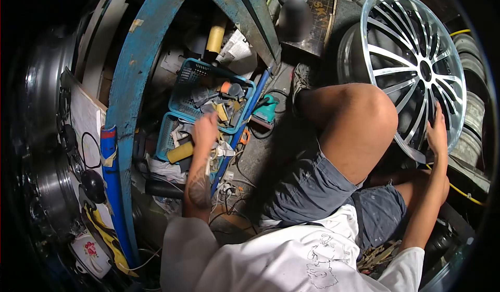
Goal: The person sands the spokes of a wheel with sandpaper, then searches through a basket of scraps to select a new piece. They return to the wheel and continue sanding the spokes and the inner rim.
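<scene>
My left hand (204, 131) reaches over two blue plastic baskets, the upper basket (183, 95) and the lower basket (165, 137). Motion blurs its fingers, so I cannot tell whether they hold anything. Beside it are a yellow roll (180, 152), a yellow block (222, 112) and an orange-and-grey round piece (229, 89) among mixed scraps. On the other side, my right hand (437, 132) grips the lower part of a silver alloy wheel (406, 61) with black between its spokes. The wheel leans upright beside my bent knee, fingers lying along its spokes.
A teal power sander (266, 109) rests on the floor with cables around it. Blue metal frame legs (130, 68) stand around the baskets. A dark bottle (295, 18) with a red-and-white cap stands on a box (324, 18). More wheels (471, 112) line the right side.
</scene>
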Motion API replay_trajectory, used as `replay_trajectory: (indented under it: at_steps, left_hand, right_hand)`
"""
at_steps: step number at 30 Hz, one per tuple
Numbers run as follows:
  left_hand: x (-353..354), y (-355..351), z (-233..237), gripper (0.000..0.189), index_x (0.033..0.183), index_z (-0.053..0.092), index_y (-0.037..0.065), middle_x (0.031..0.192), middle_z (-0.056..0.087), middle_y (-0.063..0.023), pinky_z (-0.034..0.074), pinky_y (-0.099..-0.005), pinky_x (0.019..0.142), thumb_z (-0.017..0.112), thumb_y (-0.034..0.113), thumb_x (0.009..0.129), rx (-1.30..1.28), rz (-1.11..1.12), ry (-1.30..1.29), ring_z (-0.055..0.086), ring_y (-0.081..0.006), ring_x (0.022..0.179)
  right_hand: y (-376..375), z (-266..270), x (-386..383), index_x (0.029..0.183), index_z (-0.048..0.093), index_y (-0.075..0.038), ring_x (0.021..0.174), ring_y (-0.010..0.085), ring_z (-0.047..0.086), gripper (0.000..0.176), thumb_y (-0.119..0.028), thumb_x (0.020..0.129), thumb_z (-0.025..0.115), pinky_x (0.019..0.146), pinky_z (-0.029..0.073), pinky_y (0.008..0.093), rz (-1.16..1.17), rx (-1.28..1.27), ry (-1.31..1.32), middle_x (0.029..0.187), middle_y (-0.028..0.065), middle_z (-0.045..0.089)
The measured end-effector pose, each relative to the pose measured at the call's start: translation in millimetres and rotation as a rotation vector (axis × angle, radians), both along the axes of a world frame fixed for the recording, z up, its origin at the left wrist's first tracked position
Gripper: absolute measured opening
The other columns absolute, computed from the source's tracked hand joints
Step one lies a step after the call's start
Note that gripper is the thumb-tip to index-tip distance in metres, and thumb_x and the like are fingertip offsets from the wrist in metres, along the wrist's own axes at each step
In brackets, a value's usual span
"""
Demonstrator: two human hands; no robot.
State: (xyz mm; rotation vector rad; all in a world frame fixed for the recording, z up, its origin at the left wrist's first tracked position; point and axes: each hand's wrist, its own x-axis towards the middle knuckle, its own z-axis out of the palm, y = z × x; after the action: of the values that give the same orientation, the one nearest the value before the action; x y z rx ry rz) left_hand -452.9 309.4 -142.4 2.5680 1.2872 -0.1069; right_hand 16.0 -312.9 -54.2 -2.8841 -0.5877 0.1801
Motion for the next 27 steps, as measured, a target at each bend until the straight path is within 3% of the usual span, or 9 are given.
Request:
replay_trajectory:
  at_steps: [2, 4, 8, 11, 14, 21, 24, 25, 27]
  left_hand:
    - [9.2, 27.5, -8.1, 0.035, 0.117, 0.07, 0.007, 0.105, 0.074, -0.0209, 0.055, -0.0535, 0.086, 0.066, 0.036, 0.098, 0.427, -0.054, 0.148, 0.07, -0.0399, 0.095]
    - [37.3, 27.1, -12.4, 0.04, 0.129, 0.065, 0.008, 0.116, 0.072, -0.0176, 0.051, -0.0565, 0.094, 0.067, 0.031, 0.096, 0.412, -0.12, -0.029, 0.067, -0.0359, 0.105]
    - [73.9, -21.7, -36.0, 0.06, 0.155, 0.048, 0.011, 0.154, 0.055, -0.0155, 0.035, -0.0593, 0.119, 0.064, 0.029, 0.1, -0.093, -0.724, -0.196, 0.05, -0.0383, 0.142]
    - [50.8, -15.2, -74.8, 0.068, 0.162, 0.039, 0.013, 0.167, 0.04, -0.0119, 0.02, -0.0611, 0.126, 0.063, 0.036, 0.102, 0.09, -0.75, -0.039, 0.039, -0.0334, 0.153]
    - [28.1, 14.0, -79.3, 0.067, 0.161, 0.042, 0.02, 0.17, 0.033, -0.0103, 0.017, -0.0676, 0.124, 0.06, 0.047, 0.102, 0.102, -0.587, 0.048, 0.036, -0.0332, 0.154]
    - [24.5, 15.6, -71.2, 0.051, 0.142, 0.064, 0.031, 0.169, 0.031, -0.0121, 0.018, -0.0771, 0.115, 0.074, 0.038, 0.093, 0.25, -0.432, 0.042, 0.028, -0.0388, 0.153]
    - [35.7, -3.1, -72.0, 0.04, 0.131, 0.072, 0.027, 0.168, 0.032, -0.0136, 0.018, -0.0761, 0.115, 0.074, 0.031, 0.091, 0.233, -0.51, 0.049, 0.028, -0.0376, 0.154]
    - [42.3, -12.6, -73.2, 0.026, 0.115, 0.079, 0.023, 0.165, 0.035, -0.0147, 0.018, -0.074, 0.116, 0.073, 0.027, 0.09, 0.23, -0.467, -0.03, 0.029, -0.0381, 0.152]
    - [52.5, -21.2, -83.8, 0.022, 0.11, 0.08, 0.021, 0.163, 0.038, -0.015, 0.018, -0.0731, 0.116, 0.073, 0.029, 0.091, 0.255, -0.31, -0.052, 0.03, -0.0389, 0.151]
  right_hand:
    - [-1.2, -1.8, -0.2, 0.167, 0.026, -0.016, 0.139, 0.0465, 0.052, 0.086, 0.002, 0.092, 0.065, 0.116, 0.042, 0.0474, 0.026, 0.002, -0.02, 0.152, 0.0289, 0.05]
    - [-0.3, -0.4, 1.1, 0.166, 0.027, -0.015, 0.14, 0.0461, 0.051, 0.085, 0.003, 0.092, 0.064, 0.116, 0.041, 0.0471, 0.023, 0.016, -0.01, 0.153, 0.0286, 0.05]
    - [-7.6, -6.0, 4.2, 0.167, 0.027, -0.014, 0.144, 0.0442, 0.048, 0.084, 0.003, 0.092, 0.063, 0.12, 0.038, 0.0459, 0.039, 0.034, -0.035, 0.156, 0.0272, 0.048]
    - [-4.8, -2.3, -0.9, 0.167, 0.026, -0.015, 0.145, 0.0437, 0.047, 0.084, 0.003, 0.093, 0.063, 0.121, 0.038, 0.0457, 0.024, 0.018, -0.024, 0.157, 0.0267, 0.047]
    - [-0.7, 4.1, -5.0, 0.167, 0.027, -0.015, 0.145, 0.0433, 0.048, 0.083, 0.003, 0.093, 0.062, 0.12, 0.038, 0.0459, -0.002, -0.006, -0.017, 0.157, 0.0268, 0.047]
    - [-6.5, -1.6, 9.5, 0.166, 0.027, -0.013, 0.147, 0.0427, 0.045, 0.083, 0.003, 0.093, 0.063, 0.122, 0.037, 0.045, -0.008, -0.022, 0.017, 0.159, 0.0281, 0.045]
    - [-5.6, 0.5, 8.0, 0.166, 0.026, -0.013, 0.147, 0.0428, 0.045, 0.083, 0.003, 0.094, 0.063, 0.122, 0.037, 0.0452, -0.033, -0.04, 0.037, 0.158, 0.0287, 0.045]
    - [-4.6, 0.5, 7.5, 0.166, 0.026, -0.013, 0.147, 0.043, 0.045, 0.083, 0.003, 0.094, 0.063, 0.122, 0.037, 0.0453, -0.044, -0.052, 0.038, 0.158, 0.0288, 0.045]
    - [2.4, 4.6, 2.4, 0.166, 0.026, -0.014, 0.145, 0.0433, 0.047, 0.081, 0.001, 0.095, 0.063, 0.12, 0.039, 0.0456, -0.048, -0.04, 0.038, 0.157, 0.0291, 0.046]
